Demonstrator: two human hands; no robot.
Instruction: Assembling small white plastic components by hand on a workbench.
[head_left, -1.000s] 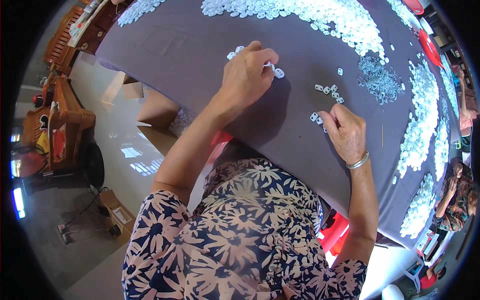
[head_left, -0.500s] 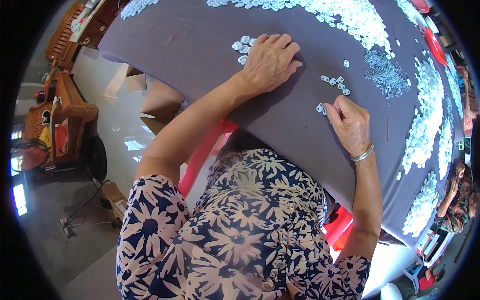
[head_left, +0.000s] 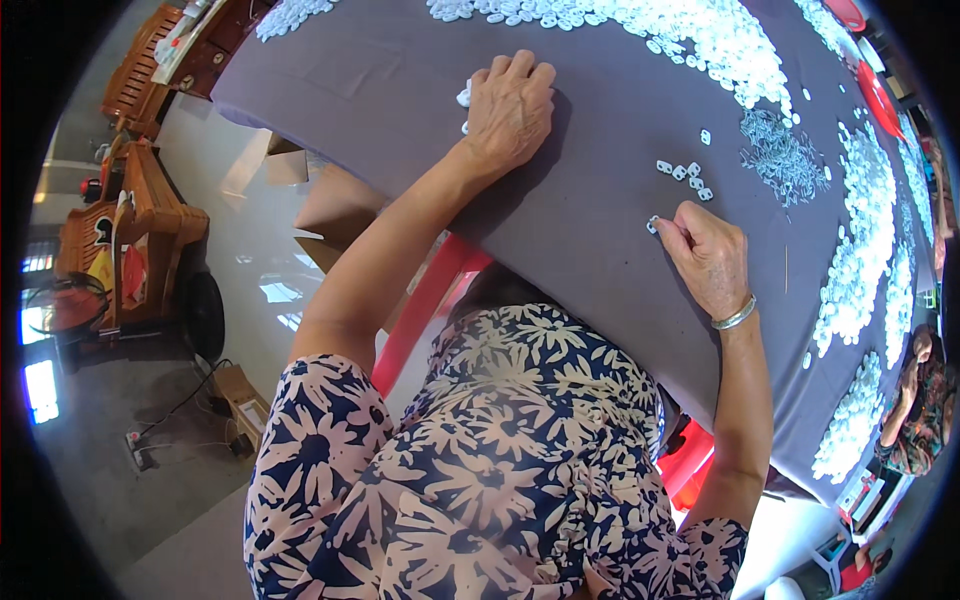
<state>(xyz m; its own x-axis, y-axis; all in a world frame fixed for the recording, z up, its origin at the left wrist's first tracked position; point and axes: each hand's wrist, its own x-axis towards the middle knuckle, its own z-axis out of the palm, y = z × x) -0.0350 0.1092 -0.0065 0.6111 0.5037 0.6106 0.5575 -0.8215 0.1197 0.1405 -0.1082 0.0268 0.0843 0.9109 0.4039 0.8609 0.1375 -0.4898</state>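
My left hand is palm down on the grey-brown cloth, fingers curled over a small group of white pieces. Only a couple of these show past its left side; my fingertips and the rest are hidden. Closer to me on the right, my right hand is closed, thumb against the bent fingers. At the thumb tip a small white two-holed piece sticks out. Just beyond that hand lie several similar pieces, with a single piece farther off.
A tangled heap of small metal pieces lies right of centre. Large piles of white pieces spread along the far side and the right. A thin stick rests near my right wrist. Another person sits at far right.
My left hand has shifted left and now covers most of the white group beside it. By my right hand fewer pieces show at the thumb. The whole view has shifted slightly.
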